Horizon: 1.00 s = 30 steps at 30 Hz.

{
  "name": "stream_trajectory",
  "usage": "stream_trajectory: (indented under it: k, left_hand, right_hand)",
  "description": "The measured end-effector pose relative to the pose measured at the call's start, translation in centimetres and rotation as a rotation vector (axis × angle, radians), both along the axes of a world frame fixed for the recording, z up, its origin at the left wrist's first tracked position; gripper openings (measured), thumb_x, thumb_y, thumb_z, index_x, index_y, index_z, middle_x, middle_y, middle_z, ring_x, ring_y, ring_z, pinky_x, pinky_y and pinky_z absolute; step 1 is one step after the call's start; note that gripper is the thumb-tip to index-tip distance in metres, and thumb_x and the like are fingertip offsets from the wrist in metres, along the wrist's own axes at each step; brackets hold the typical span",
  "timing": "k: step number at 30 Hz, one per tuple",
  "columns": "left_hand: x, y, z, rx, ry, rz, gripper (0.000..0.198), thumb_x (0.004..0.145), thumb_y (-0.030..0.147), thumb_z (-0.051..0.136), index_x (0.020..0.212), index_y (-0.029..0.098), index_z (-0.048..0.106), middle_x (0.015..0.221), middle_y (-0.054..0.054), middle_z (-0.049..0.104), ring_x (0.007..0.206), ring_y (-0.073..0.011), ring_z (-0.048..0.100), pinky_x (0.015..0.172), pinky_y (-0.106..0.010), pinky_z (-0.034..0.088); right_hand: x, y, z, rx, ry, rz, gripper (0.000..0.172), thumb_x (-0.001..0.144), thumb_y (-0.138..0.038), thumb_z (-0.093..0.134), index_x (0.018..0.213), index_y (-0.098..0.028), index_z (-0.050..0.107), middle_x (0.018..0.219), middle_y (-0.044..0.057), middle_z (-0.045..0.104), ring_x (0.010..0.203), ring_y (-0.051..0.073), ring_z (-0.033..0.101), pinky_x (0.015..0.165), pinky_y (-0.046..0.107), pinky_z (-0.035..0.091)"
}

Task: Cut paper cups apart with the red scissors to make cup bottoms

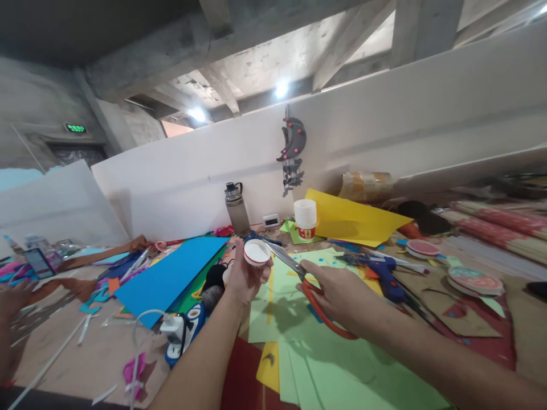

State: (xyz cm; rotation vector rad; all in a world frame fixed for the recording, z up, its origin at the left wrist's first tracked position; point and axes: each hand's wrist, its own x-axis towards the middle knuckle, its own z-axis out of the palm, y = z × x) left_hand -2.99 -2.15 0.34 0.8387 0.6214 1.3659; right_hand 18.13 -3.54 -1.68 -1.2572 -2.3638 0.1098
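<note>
My left hand is closed around a shallow, round white paper cup piece with a red edge. It looks like the cut-down bottom of a paper cup. My right hand grips a pair of scissors by their orange handles. The blades point up and left toward the cup piece, with their tips beside its right edge; whether they touch it I cannot tell. Light green paper sheets lie beneath both hands. Behind them stands a stack of white paper cups with red at the bottom.
Blue card and a power strip with a plugged-in charger lie left. A grey bottle stands at the back near yellow card. To the right lies a blue glue gun. Another person's hand shows far left.
</note>
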Motion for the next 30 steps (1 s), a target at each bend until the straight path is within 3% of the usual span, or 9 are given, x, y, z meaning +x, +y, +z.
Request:
stream_trajectory:
  k: [5,11,16,19,23,30]
  left_hand:
    - [0.3,0.2,-0.3,0.017,-0.015,-0.018,0.058,0.081,0.065,0.043,0.082,0.010,0.063,0.064,-0.009,0.066,0.041,-0.0116,0.056,0.033,-0.017,0.035]
    - [0.9,0.5,-0.8,0.100,-0.068,0.002,0.037,0.084,0.043,0.057,0.107,0.015,0.060,0.088,-0.009,0.068,0.065,-0.0151,0.064,0.052,-0.023,0.047]
    - [1.0,0.7,-1.2,0.127,-0.085,0.020,0.040,0.084,0.039,0.058,0.119,0.020,0.055,0.091,-0.006,0.068,0.067,-0.0145,0.063,0.051,-0.022,0.045]
    - [0.9,0.8,-1.2,0.077,-0.105,0.060,0.041,0.084,0.037,0.059,0.120,0.018,0.054,0.094,-0.008,0.069,0.074,-0.0164,0.066,0.054,-0.022,0.048]
    - [0.9,0.8,-1.2,0.049,-0.095,0.128,0.041,0.081,0.027,0.064,0.119,0.016,0.054,0.095,-0.009,0.070,0.084,-0.0189,0.068,0.062,-0.023,0.052]
    - [1.3,0.8,-1.3,0.088,0.034,0.153,0.035,0.076,0.034,0.068,0.104,0.015,0.058,0.090,-0.008,0.069,0.078,-0.0201,0.069,0.051,-0.021,0.050]
  right_hand:
    - [0.1,0.3,0.4,-0.075,0.158,0.006,0.038,0.090,-0.041,0.042,0.119,-0.022,0.057,0.092,0.011,0.072,0.084,0.026,0.067,0.064,0.028,0.044]
    - [0.2,1.2,0.4,-0.172,0.424,0.036,0.047,0.086,-0.047,0.047,0.125,-0.022,0.054,0.106,0.011,0.070,0.095,0.028,0.065,0.077,0.036,0.048]
    - [0.0,1.3,0.3,-0.188,0.468,0.091,0.051,0.084,-0.045,0.049,0.128,-0.019,0.049,0.119,0.013,0.063,0.109,0.028,0.059,0.089,0.038,0.045]
    - [0.1,1.5,0.2,-0.223,0.467,0.049,0.048,0.085,-0.048,0.044,0.122,-0.019,0.053,0.111,0.013,0.067,0.101,0.028,0.063,0.084,0.038,0.047]
    - [0.3,1.6,0.1,-0.220,0.443,0.042,0.053,0.085,-0.051,0.044,0.127,-0.019,0.050,0.116,0.014,0.065,0.105,0.029,0.061,0.085,0.039,0.045]
    - [0.2,1.0,0.6,-0.289,0.452,0.085,0.047,0.084,-0.049,0.048,0.122,-0.023,0.054,0.106,0.009,0.069,0.093,0.027,0.063,0.078,0.035,0.047]
